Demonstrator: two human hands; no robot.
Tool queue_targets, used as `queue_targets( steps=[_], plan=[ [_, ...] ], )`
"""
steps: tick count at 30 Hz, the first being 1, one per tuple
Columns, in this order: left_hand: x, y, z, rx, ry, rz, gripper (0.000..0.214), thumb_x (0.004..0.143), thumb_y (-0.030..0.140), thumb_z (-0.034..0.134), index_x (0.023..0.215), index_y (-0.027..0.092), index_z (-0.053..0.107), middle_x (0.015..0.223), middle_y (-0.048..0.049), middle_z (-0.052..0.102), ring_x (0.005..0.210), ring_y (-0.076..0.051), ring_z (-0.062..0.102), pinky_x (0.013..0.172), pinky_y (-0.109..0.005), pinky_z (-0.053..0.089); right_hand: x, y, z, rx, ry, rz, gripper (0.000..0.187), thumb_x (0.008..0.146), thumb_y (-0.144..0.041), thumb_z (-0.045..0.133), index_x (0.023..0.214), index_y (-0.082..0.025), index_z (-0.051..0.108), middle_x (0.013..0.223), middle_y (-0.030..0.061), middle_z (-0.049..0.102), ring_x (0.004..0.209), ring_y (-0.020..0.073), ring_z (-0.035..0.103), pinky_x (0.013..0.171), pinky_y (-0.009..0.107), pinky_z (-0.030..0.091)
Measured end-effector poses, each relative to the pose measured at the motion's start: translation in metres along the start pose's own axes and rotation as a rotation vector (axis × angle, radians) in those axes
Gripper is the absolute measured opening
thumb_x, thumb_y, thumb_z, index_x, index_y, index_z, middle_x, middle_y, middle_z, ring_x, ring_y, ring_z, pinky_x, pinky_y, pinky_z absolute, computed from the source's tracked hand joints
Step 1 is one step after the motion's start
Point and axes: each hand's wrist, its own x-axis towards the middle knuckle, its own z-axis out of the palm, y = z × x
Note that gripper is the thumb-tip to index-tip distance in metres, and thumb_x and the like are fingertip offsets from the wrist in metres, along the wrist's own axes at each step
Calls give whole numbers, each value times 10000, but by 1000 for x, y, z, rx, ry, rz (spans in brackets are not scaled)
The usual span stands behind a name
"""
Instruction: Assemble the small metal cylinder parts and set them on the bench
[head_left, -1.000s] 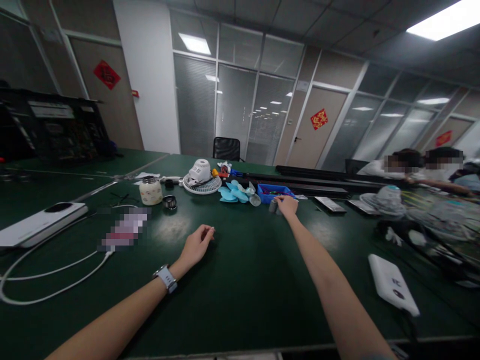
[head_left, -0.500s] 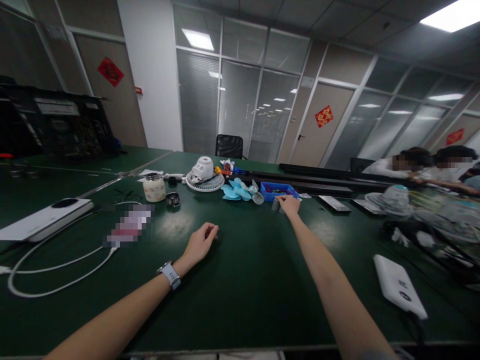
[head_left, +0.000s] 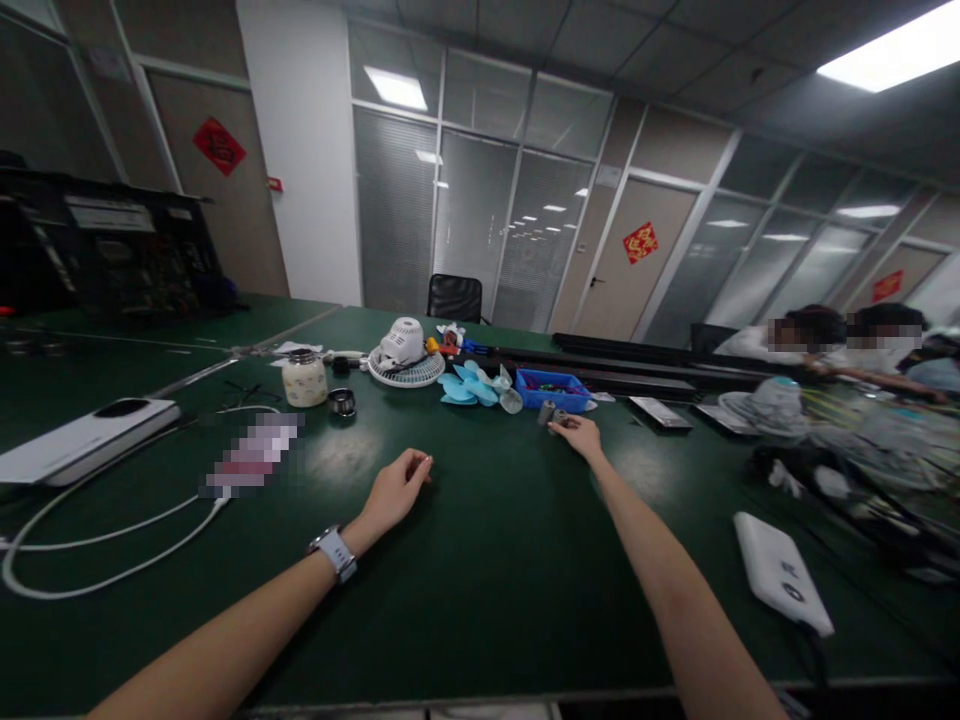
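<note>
Two small grey cylinders stand close together in front of the blue tray. My right hand (head_left: 579,436) is closed, its fingertips on the nearer grey cylinder (head_left: 559,417); the other grey cylinder (head_left: 546,412) stands just left of it. Low over the green tabletop, my left hand (head_left: 400,488) has its fingers curled in toward the thumb. Whatever it may hold is hidden. Behind the cylinders lies the blue tray (head_left: 555,400) with small coloured items inside. Pale blue fan blades (head_left: 469,385) rest left of the tray.
A white fan part (head_left: 405,370) lies at the back, near a patterned jar (head_left: 304,380) and a dark metal ring (head_left: 342,403). A phone (head_left: 251,455) with a white cable is left. White power bank (head_left: 782,572) and tangled cables sit right. Two people sit far right.
My right hand has come down and slightly nearer, from above the cylinders to the side of one. My left hand stays nearly in place. The view has shifted slightly.
</note>
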Motion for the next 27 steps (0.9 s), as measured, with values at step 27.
queue_targets(
  steps=[27],
  plan=[
    [-34,61,4,-48,-45,295,356,744,409,693,1038,240,585,817,10,737,825,-206,702,789,-343,532,-219,-130,36,425,-674,-386,352,660,-306,791,959,-168,665,896,26,694,844,186,642,785,321,490]
  ],
)
